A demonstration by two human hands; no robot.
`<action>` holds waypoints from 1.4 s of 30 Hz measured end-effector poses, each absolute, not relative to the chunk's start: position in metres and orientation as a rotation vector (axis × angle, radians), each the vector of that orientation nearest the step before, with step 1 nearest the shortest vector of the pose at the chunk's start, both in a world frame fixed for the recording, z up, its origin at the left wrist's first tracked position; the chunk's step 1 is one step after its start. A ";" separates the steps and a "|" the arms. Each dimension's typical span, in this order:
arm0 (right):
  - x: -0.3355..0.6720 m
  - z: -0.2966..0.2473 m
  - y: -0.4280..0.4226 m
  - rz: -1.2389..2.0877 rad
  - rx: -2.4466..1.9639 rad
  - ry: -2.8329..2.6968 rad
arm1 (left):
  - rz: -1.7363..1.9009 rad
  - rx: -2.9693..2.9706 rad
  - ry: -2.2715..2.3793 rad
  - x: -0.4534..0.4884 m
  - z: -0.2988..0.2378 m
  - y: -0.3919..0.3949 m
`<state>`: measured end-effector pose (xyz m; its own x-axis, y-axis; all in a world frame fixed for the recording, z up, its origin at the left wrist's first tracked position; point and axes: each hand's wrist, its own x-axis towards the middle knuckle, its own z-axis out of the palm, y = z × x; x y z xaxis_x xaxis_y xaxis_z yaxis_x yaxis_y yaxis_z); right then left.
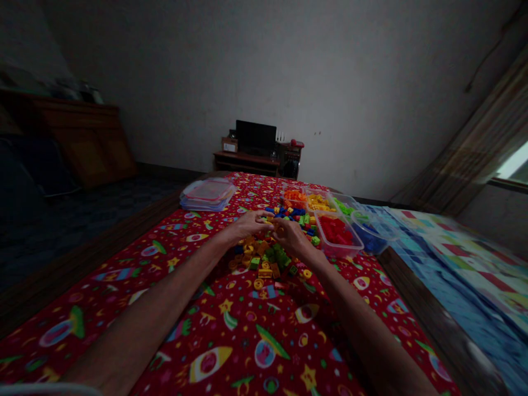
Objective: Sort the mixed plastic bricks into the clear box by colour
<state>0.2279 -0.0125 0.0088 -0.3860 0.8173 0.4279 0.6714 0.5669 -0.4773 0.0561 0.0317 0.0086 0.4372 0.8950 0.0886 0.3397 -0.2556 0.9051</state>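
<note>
Both my arms reach forward over a red cloth [231, 330] printed with rockets and stars. My left hand [251, 222] and my right hand [289, 234] meet above a heap of small coloured building bricks [268, 258]. The fingers of both hands are curled and pinched together at a small yellow-orange brick [273, 221] between them; which hand carries it I cannot tell. Just right of my right hand stands a clear tub of red bricks [338, 234].
More clear tubs hold orange [294, 196], yellow [319, 202], green [344, 208] and blue bricks [371, 237]. A stack of tub lids [207, 193] lies at the far left of the cloth. A patterned blue mat [462, 275] lies to the right. A low desk with a monitor [256, 138] stands by the wall.
</note>
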 end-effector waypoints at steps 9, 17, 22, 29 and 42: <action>0.249 0.015 -0.012 0.138 -1.302 -2.176 | 0.820 2.197 1.403 0.042 -0.004 0.047; 0.312 0.060 0.047 -0.152 -1.678 -2.119 | 0.671 2.315 1.448 0.038 -0.003 0.042; 0.341 0.086 0.088 -0.220 -1.816 -1.934 | 0.664 2.305 1.430 0.037 -0.005 0.044; 0.313 0.077 0.060 -0.083 -1.578 -2.031 | 0.693 2.181 1.352 0.025 -0.009 0.056; 0.208 0.001 -0.035 -0.032 -1.090 -2.564 | 0.366 2.312 1.258 0.008 0.006 0.055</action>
<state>0.2079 -0.0352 0.0011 -0.6411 0.6934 0.3289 0.7015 0.7033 -0.1154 0.0079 0.0555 0.0057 0.5414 0.8407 0.0055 0.7124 -0.4622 0.5280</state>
